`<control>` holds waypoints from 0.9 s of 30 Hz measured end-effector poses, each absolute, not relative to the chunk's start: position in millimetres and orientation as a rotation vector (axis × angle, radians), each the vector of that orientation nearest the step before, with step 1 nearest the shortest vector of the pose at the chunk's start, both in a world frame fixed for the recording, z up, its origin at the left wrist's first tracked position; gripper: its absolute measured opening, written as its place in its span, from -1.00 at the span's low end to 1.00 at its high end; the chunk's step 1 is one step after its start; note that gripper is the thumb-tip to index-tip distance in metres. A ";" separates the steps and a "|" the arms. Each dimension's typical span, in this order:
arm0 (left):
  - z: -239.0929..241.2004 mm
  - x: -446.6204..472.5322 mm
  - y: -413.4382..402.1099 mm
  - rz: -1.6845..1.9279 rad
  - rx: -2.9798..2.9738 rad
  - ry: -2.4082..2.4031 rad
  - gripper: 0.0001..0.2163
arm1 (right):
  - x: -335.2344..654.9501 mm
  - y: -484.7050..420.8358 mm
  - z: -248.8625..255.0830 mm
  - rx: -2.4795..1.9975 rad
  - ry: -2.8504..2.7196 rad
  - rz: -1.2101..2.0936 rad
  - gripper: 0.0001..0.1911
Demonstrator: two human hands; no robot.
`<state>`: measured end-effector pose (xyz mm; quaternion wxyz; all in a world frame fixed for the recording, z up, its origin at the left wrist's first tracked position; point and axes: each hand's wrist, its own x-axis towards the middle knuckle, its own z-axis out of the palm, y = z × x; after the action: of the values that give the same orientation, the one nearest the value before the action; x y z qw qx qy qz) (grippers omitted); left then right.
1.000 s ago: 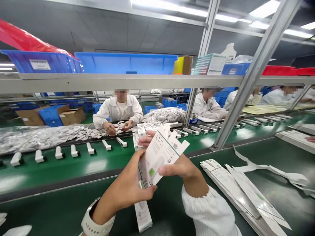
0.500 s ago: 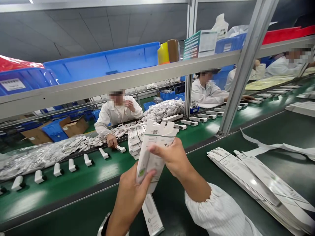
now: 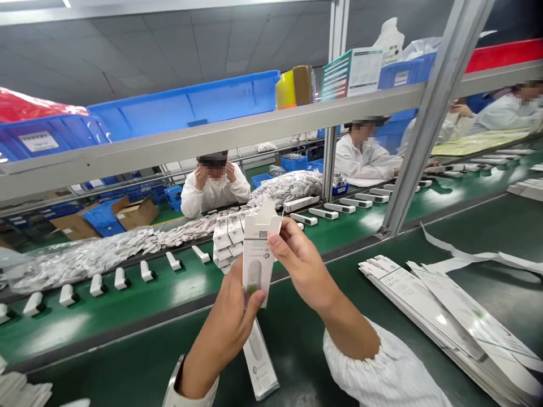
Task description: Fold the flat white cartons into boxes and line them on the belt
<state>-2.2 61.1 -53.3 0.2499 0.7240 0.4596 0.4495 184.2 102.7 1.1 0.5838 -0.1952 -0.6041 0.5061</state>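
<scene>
Over the green conveyor (image 3: pixel 186 282) at 12 o'clock, a white carton (image 3: pixel 257 257) stands upright, printed face toward the wearer. The left hand (image 3: pixel 227 333) grips its lower end; the right hand (image 3: pixel 303 265) pinches its upper edge narrowly. Flat cartons (image 3: pixel 441 322) lie stacked at 4 o'clock.

On my screen I can see my two bare hands, the left hand (image 3: pixel 227 333) and the right hand (image 3: pixel 303 265). My right arm has a white sleeve (image 3: pixel 373 370) on it. The sleeve looks soft and puffy, with thin lines running along the cloth. It gets tight and bunchy at the cuff (image 3: pixel 333 339), near my wrist. On my left wrist I can see a white band (image 3: pixel 189 384) with a thin grey edge.
</scene>
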 end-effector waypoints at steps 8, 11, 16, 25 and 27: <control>-29.5 39.5 16.3 1.830 1.010 0.760 -0.44 | 163.4 52.1 -3.1 -0.423 -1.916 0.996 -0.51; -26.4 44.7 6.7 1.866 1.028 0.784 -0.68 | 150.1 39.4 -9.2 -0.379 -1.829 0.744 -0.62; -42.2 49.0 9.8 2.047 1.407 0.703 -0.61 | 136.6 34.3 -17.4 -0.332 -1.417 0.771 -0.61; -29.9 5.7 33.1 1.983 2.081 0.585 -0.66 | 183.7 58.6 10.5 -0.193 -1.615 1.562 -0.58; -23.1 1.9 27.8 1.844 2.026 0.584 -0.68 | 194.8 69.5 15.9 -0.011 -1.793 1.590 -0.49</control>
<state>1.9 27.8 -23.1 0.1696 0.7127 0.2054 0.6489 194.8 69.5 15.9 0.3642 -0.0044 -0.6968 0.6179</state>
